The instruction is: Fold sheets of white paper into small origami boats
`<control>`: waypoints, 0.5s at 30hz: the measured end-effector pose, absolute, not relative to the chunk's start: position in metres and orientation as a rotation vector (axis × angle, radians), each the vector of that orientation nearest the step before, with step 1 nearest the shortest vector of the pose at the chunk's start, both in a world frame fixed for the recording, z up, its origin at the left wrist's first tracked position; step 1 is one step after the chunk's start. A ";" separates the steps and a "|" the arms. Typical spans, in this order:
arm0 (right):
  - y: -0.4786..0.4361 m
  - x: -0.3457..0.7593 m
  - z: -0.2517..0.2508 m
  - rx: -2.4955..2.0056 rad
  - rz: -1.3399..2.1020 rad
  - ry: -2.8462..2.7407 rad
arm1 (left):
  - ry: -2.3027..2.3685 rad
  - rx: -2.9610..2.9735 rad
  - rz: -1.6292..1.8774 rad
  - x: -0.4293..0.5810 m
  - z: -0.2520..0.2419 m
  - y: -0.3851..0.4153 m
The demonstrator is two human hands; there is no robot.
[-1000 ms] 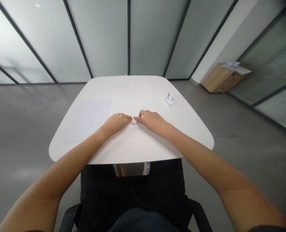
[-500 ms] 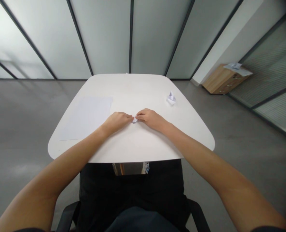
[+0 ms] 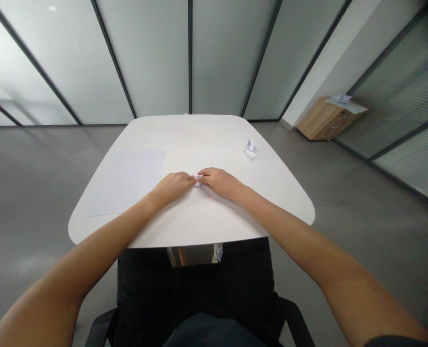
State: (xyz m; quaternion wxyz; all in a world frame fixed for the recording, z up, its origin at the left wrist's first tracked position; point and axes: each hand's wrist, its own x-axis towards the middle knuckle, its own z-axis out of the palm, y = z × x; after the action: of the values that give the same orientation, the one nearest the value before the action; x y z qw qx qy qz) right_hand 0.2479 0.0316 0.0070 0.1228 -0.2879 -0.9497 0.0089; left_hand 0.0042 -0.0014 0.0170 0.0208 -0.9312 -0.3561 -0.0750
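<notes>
The left hand (image 3: 178, 184) and right hand (image 3: 218, 180) pinch a small folded paper (image 3: 198, 184) mid-worktop (image 3: 199, 221); folding appears unfinished. Far right, a paper boat (image 3: 250, 150) looks complete; left, a paper sheet (image 3: 127, 176) lies flat.

there are two hands: one left hand (image 3: 179, 184) and one right hand (image 3: 219, 181). on one white table (image 3: 199, 221), folded paper pieces number two: one small folded piece (image 3: 198, 182) at the fingertips and one peaked folded shape (image 3: 250, 150). flat white paper (image 3: 127, 176) makes one area, its sheets too faint to count. one wooden cabinet (image 3: 317, 120), two chair armrests (image 3: 103, 324) and two shoes (image 3: 218, 252) show.
</notes>
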 end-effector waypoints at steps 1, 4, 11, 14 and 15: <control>0.029 0.247 0.008 -0.858 0.008 -2.780 | -1.102 -2.870 -0.210 0.006 0.017 -0.003; 0.020 0.244 0.013 -0.914 -0.056 -2.820 | -1.116 -2.821 -0.177 0.009 0.016 -0.009; 0.012 0.245 0.017 -0.942 -0.107 -2.869 | -1.114 -2.882 -0.283 0.001 0.015 -0.014; 0.009 0.249 0.012 -0.930 -0.076 -2.828 | -1.174 -2.904 -0.359 -0.002 0.012 -0.016; 0.007 0.250 0.010 -0.919 -0.065 -2.815 | -1.185 -2.900 -0.367 -0.002 0.011 -0.018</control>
State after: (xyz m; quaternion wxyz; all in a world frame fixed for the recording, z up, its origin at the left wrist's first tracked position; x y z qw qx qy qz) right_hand 0.2503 0.0074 0.0105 0.0895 -0.3091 -0.9465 -0.0220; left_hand -0.0020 -0.0177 0.0110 -0.0065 -0.9194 -0.3756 -0.1164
